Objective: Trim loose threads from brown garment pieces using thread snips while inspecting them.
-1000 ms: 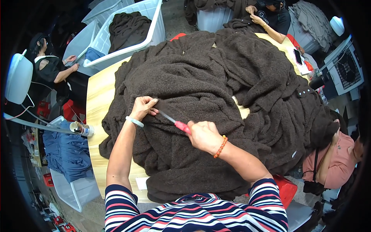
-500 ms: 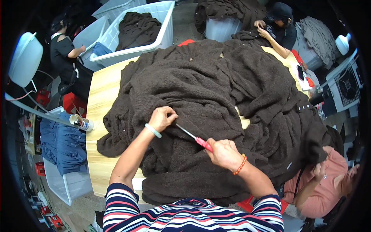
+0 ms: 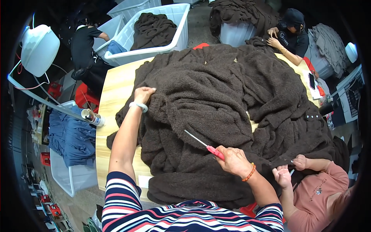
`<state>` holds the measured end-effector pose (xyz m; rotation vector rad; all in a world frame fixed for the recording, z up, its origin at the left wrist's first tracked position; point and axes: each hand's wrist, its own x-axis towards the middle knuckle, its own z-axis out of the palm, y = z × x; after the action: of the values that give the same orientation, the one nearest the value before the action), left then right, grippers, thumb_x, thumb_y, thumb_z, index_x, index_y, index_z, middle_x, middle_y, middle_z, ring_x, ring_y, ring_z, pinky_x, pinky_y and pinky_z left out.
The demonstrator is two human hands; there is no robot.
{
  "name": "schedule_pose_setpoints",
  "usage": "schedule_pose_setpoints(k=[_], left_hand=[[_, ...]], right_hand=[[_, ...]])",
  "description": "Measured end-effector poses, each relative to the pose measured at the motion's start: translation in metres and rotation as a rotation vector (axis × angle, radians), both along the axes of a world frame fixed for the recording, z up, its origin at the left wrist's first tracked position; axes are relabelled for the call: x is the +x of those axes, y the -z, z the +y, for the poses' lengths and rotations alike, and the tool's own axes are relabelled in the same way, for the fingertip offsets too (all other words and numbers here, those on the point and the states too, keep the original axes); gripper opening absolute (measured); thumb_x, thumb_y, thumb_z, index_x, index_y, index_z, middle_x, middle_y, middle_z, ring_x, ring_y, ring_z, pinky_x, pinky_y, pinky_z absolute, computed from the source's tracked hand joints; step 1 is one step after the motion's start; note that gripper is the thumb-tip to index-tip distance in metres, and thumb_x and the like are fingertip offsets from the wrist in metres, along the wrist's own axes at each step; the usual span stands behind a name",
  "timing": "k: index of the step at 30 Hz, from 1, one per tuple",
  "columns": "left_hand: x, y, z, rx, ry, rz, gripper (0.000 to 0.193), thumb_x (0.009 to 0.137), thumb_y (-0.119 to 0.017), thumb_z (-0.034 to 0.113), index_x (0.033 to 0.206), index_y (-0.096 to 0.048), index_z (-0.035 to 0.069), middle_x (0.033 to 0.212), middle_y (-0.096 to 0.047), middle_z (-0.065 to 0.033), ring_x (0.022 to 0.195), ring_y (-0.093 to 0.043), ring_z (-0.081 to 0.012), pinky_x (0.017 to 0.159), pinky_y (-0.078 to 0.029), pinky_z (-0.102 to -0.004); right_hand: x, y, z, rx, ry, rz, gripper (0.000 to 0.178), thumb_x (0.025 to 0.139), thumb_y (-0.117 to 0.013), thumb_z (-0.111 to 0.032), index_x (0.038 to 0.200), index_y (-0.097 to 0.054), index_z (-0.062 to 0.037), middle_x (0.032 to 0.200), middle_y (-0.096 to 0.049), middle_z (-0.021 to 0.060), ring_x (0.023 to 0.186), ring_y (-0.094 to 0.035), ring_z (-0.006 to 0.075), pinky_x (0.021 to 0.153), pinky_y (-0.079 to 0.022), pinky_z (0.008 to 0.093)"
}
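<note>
A large heap of dark brown fleecy fabric (image 3: 208, 92) covers most of the table. On its left side my left hand (image 3: 144, 95) is closed on a fold of it, the fingertips pointing to the right. My right hand (image 3: 234, 160) is wrapped round the red handle of a slim tool (image 3: 210, 148), held above the middle of the heap. Its long thin metal blade points up and to the left, away from my left hand. Whether it is a pair of scissors seen edge-on I cannot tell.
White tubs (image 3: 181, 33) with dark cloth stand beyond the table. A bottle (image 3: 94, 117) lies near the left edge, above a tub of blue cloth (image 3: 71, 135). One co-worker sits at the far right (image 3: 295, 40), another at the near right (image 3: 322, 193), a third stands far left (image 3: 83, 44).
My left hand has moved left and away from the blade, to the fabric's left side. The tool in my right hand has shifted slightly right and down. The view has turned a little.
</note>
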<state>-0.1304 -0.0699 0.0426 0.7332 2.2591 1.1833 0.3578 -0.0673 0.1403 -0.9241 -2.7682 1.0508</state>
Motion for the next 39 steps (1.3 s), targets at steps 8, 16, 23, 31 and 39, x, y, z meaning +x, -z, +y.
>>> schedule_pose_setpoints(k=[8,16,23,31,39], left_hand=[[0.053,-0.046,0.019,0.528,0.195,-0.484,0.013,0.088,-0.068,0.016,0.099,-0.067,0.009,0.093,-0.065,0.0001,0.084,-0.058,-0.0087,0.075,-0.046,-0.0229],[0.108,-0.075,-0.003,0.259,0.397,0.521,0.020,0.093,-0.064,0.013,0.109,-0.060,0.003,0.094,-0.059,-0.0006,0.081,-0.052,-0.0071,0.074,-0.045,-0.0226],[0.228,-0.058,-0.001,0.161,0.636,0.360,0.038,0.085,-0.070,0.010,0.120,-0.057,0.002,0.108,-0.058,-0.0069,0.086,-0.056,-0.0158,0.082,-0.047,-0.0274],[0.233,0.015,-0.001,0.172,0.732,0.676,0.047,0.082,-0.070,0.014,0.124,-0.054,0.003,0.120,-0.055,-0.0172,0.114,-0.052,-0.0347,0.100,-0.041,-0.0420],[0.232,0.020,-0.007,0.220,0.731,0.666,0.043,0.087,-0.066,0.016,0.126,-0.053,0.002,0.125,-0.055,-0.0170,0.117,-0.053,-0.0332,0.102,-0.041,-0.0387]], right_hand=[[0.015,0.021,-0.023,-0.080,-0.045,0.061,0.018,0.086,-0.061,-0.023,0.091,-0.057,-0.0062,0.073,-0.063,0.0169,0.075,-0.065,0.0363,0.066,-0.050,0.0467],[0.066,-0.003,-0.073,0.104,0.279,0.193,0.020,0.084,-0.066,-0.020,0.090,-0.054,-0.0045,0.072,-0.063,0.0142,0.074,-0.065,0.0332,0.067,-0.051,0.0432],[0.150,-0.032,-0.113,0.152,0.622,-0.014,0.020,0.086,-0.064,-0.022,0.097,-0.054,-0.0094,0.077,-0.065,0.0126,0.076,-0.066,0.0323,0.066,-0.054,0.0428],[0.244,-0.045,-0.132,0.293,0.855,-0.422,0.027,0.085,-0.066,-0.028,0.099,-0.059,-0.0060,0.071,-0.066,0.0187,0.068,-0.066,0.0385,0.063,-0.052,0.0482],[0.249,-0.048,-0.112,0.132,0.870,-0.456,0.032,0.086,-0.064,-0.031,0.107,-0.059,-0.0077,0.083,-0.066,0.0228,0.081,-0.065,0.0415,0.074,-0.049,0.0522]])
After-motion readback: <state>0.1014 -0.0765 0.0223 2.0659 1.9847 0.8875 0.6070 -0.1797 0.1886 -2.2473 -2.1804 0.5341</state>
